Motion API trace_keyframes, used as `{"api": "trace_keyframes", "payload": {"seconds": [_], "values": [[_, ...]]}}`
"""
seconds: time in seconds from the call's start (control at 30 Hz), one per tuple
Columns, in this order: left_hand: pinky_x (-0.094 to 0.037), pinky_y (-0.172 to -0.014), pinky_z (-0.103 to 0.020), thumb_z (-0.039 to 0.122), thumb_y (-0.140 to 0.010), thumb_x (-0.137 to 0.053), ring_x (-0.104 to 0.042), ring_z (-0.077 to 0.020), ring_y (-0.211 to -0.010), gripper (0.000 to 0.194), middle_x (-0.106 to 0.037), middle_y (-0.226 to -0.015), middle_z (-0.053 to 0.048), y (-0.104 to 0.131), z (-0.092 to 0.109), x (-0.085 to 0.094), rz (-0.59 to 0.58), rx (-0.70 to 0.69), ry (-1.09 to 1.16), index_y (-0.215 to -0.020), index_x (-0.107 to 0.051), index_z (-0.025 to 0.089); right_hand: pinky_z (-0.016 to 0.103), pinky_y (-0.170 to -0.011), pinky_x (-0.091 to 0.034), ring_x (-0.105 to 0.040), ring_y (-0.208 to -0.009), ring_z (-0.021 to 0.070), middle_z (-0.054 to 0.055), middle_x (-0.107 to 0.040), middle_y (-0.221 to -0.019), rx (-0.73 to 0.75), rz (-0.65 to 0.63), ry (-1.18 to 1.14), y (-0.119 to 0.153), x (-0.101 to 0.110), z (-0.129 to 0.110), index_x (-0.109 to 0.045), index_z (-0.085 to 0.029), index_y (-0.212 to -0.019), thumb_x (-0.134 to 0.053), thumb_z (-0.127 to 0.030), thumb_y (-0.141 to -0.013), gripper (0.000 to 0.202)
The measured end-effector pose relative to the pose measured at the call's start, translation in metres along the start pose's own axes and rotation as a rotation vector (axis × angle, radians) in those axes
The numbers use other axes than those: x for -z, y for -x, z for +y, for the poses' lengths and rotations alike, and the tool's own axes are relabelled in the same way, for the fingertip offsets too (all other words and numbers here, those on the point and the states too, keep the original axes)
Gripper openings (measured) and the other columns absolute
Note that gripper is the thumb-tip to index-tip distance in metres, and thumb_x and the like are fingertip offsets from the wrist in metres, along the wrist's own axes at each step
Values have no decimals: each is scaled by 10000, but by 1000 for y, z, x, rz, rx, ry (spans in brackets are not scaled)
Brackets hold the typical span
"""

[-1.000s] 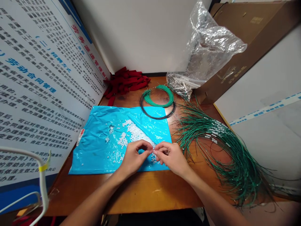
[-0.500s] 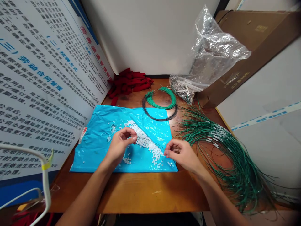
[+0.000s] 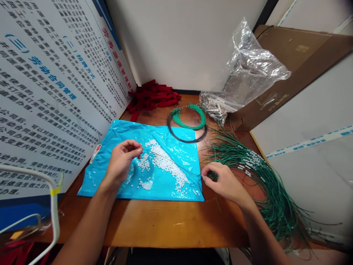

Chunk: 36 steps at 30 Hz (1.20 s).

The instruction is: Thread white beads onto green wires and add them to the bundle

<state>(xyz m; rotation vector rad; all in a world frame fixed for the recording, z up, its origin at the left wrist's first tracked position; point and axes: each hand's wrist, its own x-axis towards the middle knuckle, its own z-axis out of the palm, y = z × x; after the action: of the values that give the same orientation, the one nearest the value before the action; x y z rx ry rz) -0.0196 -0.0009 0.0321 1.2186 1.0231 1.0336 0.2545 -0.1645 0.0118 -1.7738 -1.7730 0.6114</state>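
A thin dark wire [image 3: 171, 161] runs slantwise between my hands, fairly taut. My left hand [image 3: 122, 158] pinches its far end between thumb and fingertips, above the left part of a blue plastic bag [image 3: 110, 162]. My right hand [image 3: 222, 182] is pinched on the other end, just off the bag's right edge. Small white beads [image 3: 165, 160] lie loose on the bag beneath the wire, in one long heap and smaller clusters. Whether any bead is on the wire is too small to tell.
Right of my right hand lies a big bundle of green wires [image 3: 278, 206] carrying white beads. Green wire coils [image 3: 202, 119] and a dark coil [image 3: 176, 135] lie behind. Further back are red strips [image 3: 154, 95], a clear plastic bag [image 3: 256, 66] and a cardboard box [image 3: 289, 55].
My hands have moved apart: the left to the left and slightly away, the right to the right. A longer stretch of wire shows between them. The view has shifted slightly.
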Motion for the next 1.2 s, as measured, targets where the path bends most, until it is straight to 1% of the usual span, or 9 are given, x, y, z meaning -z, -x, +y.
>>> {"api": "trace_keyframes", "payload": {"seconds": [0.23, 0.4, 0.6, 0.67, 0.73, 0.8, 0.87, 0.97, 1.2], "values": [[-409, -511, -214, 126, -612, -697, -528, -117, -587, 109, -605, -682, -9, 0, -6, -2, 30, -54, -213, -688, -625, 153, 337, -804, -426, -575, -865, 210, 42, -652, -866, 51, -5, 32, 5, 0, 8, -623, -200, -859, -538, -119, -753, 158], [-406, -528, -215, 104, -610, -688, -525, -116, -586, 97, -611, -667, -8, 1, -11, -7, 18, -69, -234, -669, -634, 158, 377, -872, -426, -573, -934, 223, 65, -647, -936, 107, -3, 44, 3, -4, 6, -626, -197, -938, -529, -95, -753, 233], [-426, -556, -220, 131, -652, -679, -552, -130, -641, 77, -619, -694, -18, 23, -22, -38, -180, -11, -154, -660, -605, 149, 382, -906, -446, -598, -986, 226, 76, -662, -1019, 38, 99, -147, -12, -30, -27, -627, -188, -997, -570, -174, -798, 208], [-443, -598, -233, 129, -666, -672, -561, -134, -653, 72, -620, -686, -19, 33, -28, -50, -257, -8, -156, -658, -603, 145, 346, -821, -503, -638, -891, 202, 65, -681, -935, -44, 88, -324, -18, -43, -39, -638, -177, -944, -579, -217, -802, 159], [-455, -628, -242, 135, -674, -675, -576, -138, -667, 70, -628, -697, -22, 42, -34, -59, -313, 0, -150, -665, -606, 143, 284, -602, -539, -656, -689, 171, 47, -674, -777, -188, 10, -553, -23, -54, -46, -628, -156, -875, -590, -258, -785, 141], [-459, -639, -244, 142, -686, -674, -582, -139, -669, 70, -631, -704, -23, 48, -39, -63, -341, 8, -155, -671, -606, 141, 232, -410, -476, -606, -497, 138, 16, -634, -641, -325, -65, -743, -26, -61, -49, -600, -142, -814, -603, -286, -758, 155], [-458, -643, -244, 142, -698, -668, -582, -138, -671, 67, -631, -709, -24, 51, -41, -65, -349, 14, -167, -678, -604, 140, 195, -322, -392, -534, -390, 106, -5, -607, -570, -403, -74, -827, -26, -65, -48, -576, -140, -765, -605, -290, -739, 155], [-455, -650, -245, 133, -708, -662, -577, -138, -681, 61, -630, -719, -28, 51, -43, -65, -359, 26, -172, -694, -603, 135, 159, -301, -312, -465, -350, 69, -14, -593, -533, -435, -26, -828, -26, -65, -46, -574, -134, -721, -606, -261, -725, 131], [-452, -661, -237, 119, -680, -696, -565, -131, -716, 115, -624, -758, -28, 49, -42, -65, -407, 78, -117, -749, -604, 125, 145, -341, -318, -465, -386, 62, -26, -572, -504, -461, 26, -845, -24, -62, -45, -579, -136, -709, -613, -230, -719, 100]]}}
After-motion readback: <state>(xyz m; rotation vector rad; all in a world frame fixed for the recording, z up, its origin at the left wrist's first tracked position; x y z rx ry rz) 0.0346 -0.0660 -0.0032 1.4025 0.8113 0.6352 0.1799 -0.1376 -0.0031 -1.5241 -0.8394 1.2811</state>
